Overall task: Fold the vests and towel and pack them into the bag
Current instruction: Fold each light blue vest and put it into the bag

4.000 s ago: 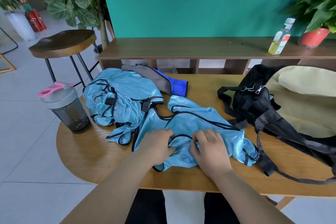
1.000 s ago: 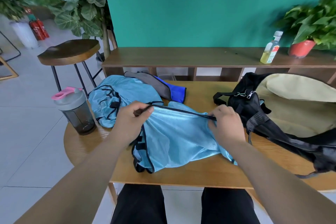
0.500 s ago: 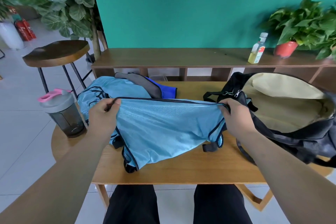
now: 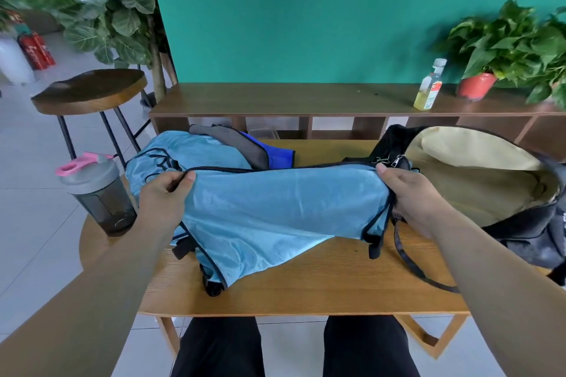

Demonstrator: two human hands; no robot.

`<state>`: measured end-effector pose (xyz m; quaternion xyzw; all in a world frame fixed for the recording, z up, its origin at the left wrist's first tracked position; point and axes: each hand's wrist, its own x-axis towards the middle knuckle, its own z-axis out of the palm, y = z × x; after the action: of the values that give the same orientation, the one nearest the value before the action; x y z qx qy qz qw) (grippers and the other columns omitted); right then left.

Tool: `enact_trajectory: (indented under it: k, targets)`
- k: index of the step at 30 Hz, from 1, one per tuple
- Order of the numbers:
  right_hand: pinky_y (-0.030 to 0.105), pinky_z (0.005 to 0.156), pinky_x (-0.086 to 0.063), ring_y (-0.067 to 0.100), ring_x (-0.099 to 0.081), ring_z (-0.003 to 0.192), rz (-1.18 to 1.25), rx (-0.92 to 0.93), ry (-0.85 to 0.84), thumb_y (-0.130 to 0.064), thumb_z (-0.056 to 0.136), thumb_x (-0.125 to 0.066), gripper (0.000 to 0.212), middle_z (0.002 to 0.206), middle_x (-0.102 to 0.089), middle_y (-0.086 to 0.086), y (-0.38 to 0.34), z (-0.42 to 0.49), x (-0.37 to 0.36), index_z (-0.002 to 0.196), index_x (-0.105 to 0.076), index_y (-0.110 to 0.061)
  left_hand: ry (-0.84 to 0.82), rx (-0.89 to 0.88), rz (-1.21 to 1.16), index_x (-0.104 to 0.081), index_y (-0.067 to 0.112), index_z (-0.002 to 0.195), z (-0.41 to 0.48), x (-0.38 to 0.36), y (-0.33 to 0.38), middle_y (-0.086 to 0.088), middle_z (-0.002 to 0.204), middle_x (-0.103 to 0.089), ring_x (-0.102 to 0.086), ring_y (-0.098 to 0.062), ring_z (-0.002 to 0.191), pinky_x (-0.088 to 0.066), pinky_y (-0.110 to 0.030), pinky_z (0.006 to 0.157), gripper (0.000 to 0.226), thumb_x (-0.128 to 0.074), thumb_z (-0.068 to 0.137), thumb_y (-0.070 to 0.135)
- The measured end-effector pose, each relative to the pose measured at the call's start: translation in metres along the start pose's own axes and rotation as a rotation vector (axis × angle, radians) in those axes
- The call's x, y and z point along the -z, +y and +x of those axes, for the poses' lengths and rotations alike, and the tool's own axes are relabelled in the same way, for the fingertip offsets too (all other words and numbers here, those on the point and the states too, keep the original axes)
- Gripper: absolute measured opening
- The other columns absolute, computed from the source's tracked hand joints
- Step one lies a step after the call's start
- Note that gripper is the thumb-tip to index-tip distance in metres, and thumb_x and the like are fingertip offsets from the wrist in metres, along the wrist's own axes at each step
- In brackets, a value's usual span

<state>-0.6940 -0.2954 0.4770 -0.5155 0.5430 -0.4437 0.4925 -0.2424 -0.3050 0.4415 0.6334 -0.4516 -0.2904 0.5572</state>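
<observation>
Vest, light blue with black trim, is stretched sideways across the middle of the frame, held up by its top edge between both hands. The left hand pinches the trim at the vest's left end, thumb on the front. The right hand grips the bunched right end, right by the bag's open mouth. The vest's lower part droops onto the table at lower centre. The bag sits on the right of the frame, black outside with beige lining showing. Behind the held vest there's a second blue vest in a heap, with a grey and blue cloth against its far side. A shaker bottle stands at the table's left edge.
</observation>
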Motion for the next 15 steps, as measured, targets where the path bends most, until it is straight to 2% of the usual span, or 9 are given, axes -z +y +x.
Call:
enact_trajectory:
  k: [3,5,7,9,12,14,15]
  targets:
    - [0.046,0.103,-0.055,0.032,-0.072,0.115,-0.012,-0.013,-0.123,-0.031,0.095,-0.073,0.035,0.117,-0.077,0.015,-0.001,-0.005,0.002,0.118,-0.073,-0.005,-0.008,0.038,-0.035,-0.077,0.023,0.102,-0.004,-0.002,-0.001,0.0,0.103,-0.075,-0.069,-0.027,0.108,-0.057,-0.046,0.099,0.021,-0.072,0.098,0.043]
    - [0.043,0.1,-0.058,0.029,-0.075,0.11,-0.118,-0.017,-0.146,-0.024,0.092,-0.077,0.028,0.112,-0.079,0.013,0.001,-0.007,0.002,0.114,-0.075,-0.006,-0.016,0.049,-0.044,-0.076,0.024,0.104,-0.006,-0.002,-0.006,0.001,0.104,-0.075,-0.068,-0.025,0.105,-0.055,-0.04,0.092,0.021,-0.071,0.099,0.044]
    - [0.037,0.095,-0.06,0.021,-0.077,0.102,-0.257,0.003,-0.093,-0.025,0.096,-0.075,0.018,0.104,-0.081,0.005,0.001,-0.01,0.0,0.107,-0.078,-0.011,-0.025,0.049,-0.028,-0.076,0.029,0.099,-0.008,-0.002,-0.009,-0.004,0.102,-0.075,-0.067,-0.022,0.095,-0.053,-0.04,0.083,0.019,-0.07,0.098,0.047]
    - [0.032,0.091,-0.061,0.014,-0.077,0.096,-0.353,0.033,-0.001,-0.031,0.101,-0.07,0.017,0.098,-0.081,-0.002,0.004,-0.011,-0.002,0.102,-0.079,-0.017,-0.026,0.042,-0.028,-0.075,0.03,0.095,-0.009,0.0,-0.01,-0.007,0.103,-0.075,-0.064,-0.019,0.091,-0.053,-0.04,0.083,0.018,-0.07,0.099,0.047]
    - [0.028,0.085,-0.061,0.01,-0.075,0.091,-0.412,0.065,0.129,-0.045,0.104,-0.062,0.029,0.095,-0.079,-0.007,0.003,-0.011,-0.003,0.098,-0.078,-0.021,-0.014,-0.005,-0.011,-0.074,0.029,0.095,-0.012,0.0,-0.007,-0.005,0.101,-0.074,-0.064,-0.018,0.091,-0.051,-0.037,0.083,0.018,-0.068,0.1,0.045]
    - [0.038,0.079,-0.063,0.025,-0.072,0.082,-0.443,0.098,0.196,-0.057,0.103,-0.055,0.05,0.088,-0.075,0.006,0.002,-0.008,-0.004,0.095,-0.072,-0.011,0.013,-0.071,0.018,-0.072,0.027,0.098,-0.015,0.0,0.0,0.001,0.099,-0.073,-0.065,-0.018,0.093,-0.052,-0.04,0.087,0.019,-0.065,0.102,0.045]
    - [0.043,0.069,-0.059,0.033,-0.063,0.07,-0.471,0.138,0.245,-0.06,0.103,-0.052,0.058,0.078,-0.067,0.014,-0.001,-0.008,-0.005,0.092,-0.066,-0.005,0.04,-0.12,0.051,-0.071,0.026,0.101,-0.015,-0.001,0.005,0.003,0.099,-0.073,-0.064,-0.018,0.094,-0.052,-0.041,0.088,0.02,-0.062,0.104,0.044]
